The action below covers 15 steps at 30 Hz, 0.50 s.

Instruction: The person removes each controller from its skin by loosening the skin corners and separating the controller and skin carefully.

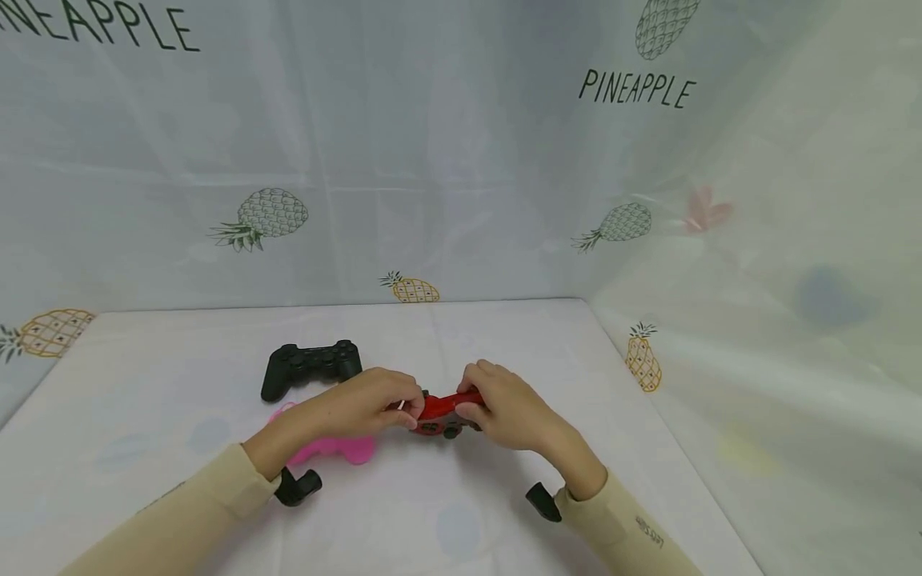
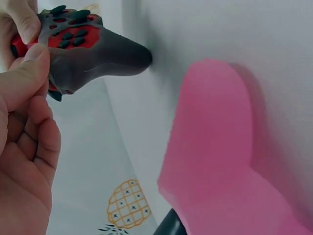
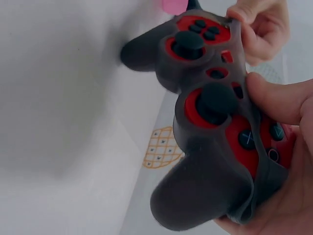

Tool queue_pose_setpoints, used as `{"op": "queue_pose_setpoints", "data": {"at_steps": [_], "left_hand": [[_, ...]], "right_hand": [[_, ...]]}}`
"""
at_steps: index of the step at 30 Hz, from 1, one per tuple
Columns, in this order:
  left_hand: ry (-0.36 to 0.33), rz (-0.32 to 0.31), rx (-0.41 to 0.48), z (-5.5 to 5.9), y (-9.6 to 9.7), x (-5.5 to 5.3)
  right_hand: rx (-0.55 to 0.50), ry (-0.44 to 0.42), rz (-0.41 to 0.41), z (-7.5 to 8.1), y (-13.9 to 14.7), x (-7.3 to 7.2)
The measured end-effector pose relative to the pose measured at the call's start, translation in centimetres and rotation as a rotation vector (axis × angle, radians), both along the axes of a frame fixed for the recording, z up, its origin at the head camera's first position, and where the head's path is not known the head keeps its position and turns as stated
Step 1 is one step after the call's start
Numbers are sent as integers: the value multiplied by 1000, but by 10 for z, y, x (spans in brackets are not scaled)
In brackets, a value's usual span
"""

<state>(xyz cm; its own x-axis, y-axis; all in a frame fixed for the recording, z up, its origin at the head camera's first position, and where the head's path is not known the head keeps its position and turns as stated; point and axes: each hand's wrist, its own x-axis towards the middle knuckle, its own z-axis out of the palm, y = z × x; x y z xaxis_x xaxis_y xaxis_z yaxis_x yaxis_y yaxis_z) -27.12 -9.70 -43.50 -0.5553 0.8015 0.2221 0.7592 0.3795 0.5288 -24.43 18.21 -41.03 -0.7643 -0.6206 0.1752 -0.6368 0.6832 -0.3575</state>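
Note:
Between both hands is a red game controller [image 1: 442,406], tilted with its handles toward the tabletop. A dark grey silicone sleeve [image 3: 198,181] covers both handles and much of its face. On the right side, the sleeve's edge runs slantwise across the face buttons, leaving red casing bare. My left hand [image 1: 385,398] pinches the controller's upper edge at its left end, thumb against fingertips. My right hand [image 1: 507,406] grips the other end, thumb along the upper edge in the right wrist view. Below my left forearm lies a pink silicone sleeve [image 2: 215,132], partly hidden in the head view.
A black game controller [image 1: 306,366] lies on the white-covered table [image 1: 461,512], behind the left forearm. A pineapple-print curtain [image 1: 446,160] hangs behind and along the right. Dark camera mounts [image 1: 543,502] stick out from both wrists.

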Motion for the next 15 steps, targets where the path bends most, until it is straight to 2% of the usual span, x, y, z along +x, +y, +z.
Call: {"op": "queue_pose_setpoints", "data": {"at_steps": [9,12,15], "left_hand": [[26,18,60,-12,-9,1],[3,15,85,-18,-12,0],[-17,-2,94,-23,-12,-1]], "right_hand": [[-130,-239,-25,-10,10,-6],[-153,-284,-26,-15,13,-7],[-166,-291,-25,-20,16,-7]]}}
